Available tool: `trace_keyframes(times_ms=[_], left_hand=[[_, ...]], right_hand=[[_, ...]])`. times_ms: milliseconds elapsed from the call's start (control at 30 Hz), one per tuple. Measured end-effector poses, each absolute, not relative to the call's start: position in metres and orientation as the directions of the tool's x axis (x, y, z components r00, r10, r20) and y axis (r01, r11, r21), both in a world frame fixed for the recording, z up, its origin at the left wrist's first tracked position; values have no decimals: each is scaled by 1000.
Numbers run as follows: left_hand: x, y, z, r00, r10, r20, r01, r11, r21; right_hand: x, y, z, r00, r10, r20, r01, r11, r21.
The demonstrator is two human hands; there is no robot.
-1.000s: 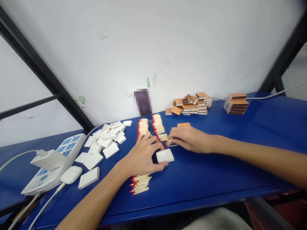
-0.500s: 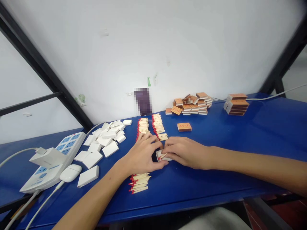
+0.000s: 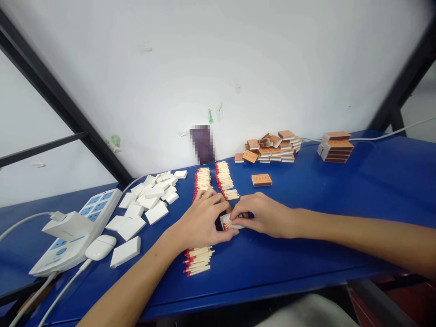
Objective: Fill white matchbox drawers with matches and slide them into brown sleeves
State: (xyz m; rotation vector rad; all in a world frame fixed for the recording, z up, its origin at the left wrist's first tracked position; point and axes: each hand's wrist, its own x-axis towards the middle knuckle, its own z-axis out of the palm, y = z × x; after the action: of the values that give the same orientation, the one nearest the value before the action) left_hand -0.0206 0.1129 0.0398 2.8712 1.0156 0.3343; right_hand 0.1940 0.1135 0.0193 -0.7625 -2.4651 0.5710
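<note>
A small white matchbox tray (image 3: 225,219) with red-tipped matches in it lies on the blue table between my hands. My left hand (image 3: 203,219) is curved around the tray's left end, thumb in front and fingers behind, gripping it. Over the tray's right part, my right hand (image 3: 260,214) has its thumb and index finger pinched at the matches; whether a match is between them is hard to make out. Rows of matches lie behind my left hand, one on the left (image 3: 203,178) and one on the right (image 3: 224,176). More matches (image 3: 199,261) lie in front of it.
White trays (image 3: 156,212) are heaped at the left, near a power strip (image 3: 98,206) with a charger and cables. One orange matchbox (image 3: 262,180) lies behind my right hand. Further back are a matchbox pile (image 3: 272,147) and a stack (image 3: 337,150) by the wall.
My right thumb and fingertips have shifted slightly over the tray. The match seen slanting at my fingertips now lies lower, among the others in the tray. My left hand stays in place.
</note>
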Motion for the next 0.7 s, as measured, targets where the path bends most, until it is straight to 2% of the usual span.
trace_keyframes(times_ms=[300,500,633,700], left_hand=[[-22,114,38,758,630,170,608,-777,164],[-22,114,38,757,625,188,604,-780,165],[-21,113,39,758,621,198,598,-783,168],[-21,113,39,758,619,208,591,-785,183]], right_hand=[[206,111,31,-841,463,281,289,823,-489],[206,113,25,-845,374,382,238,903,-358],[205,112,23,-835,323,445,176,924,-340],[206,113,24,-796,307,522,154,936,-316]])
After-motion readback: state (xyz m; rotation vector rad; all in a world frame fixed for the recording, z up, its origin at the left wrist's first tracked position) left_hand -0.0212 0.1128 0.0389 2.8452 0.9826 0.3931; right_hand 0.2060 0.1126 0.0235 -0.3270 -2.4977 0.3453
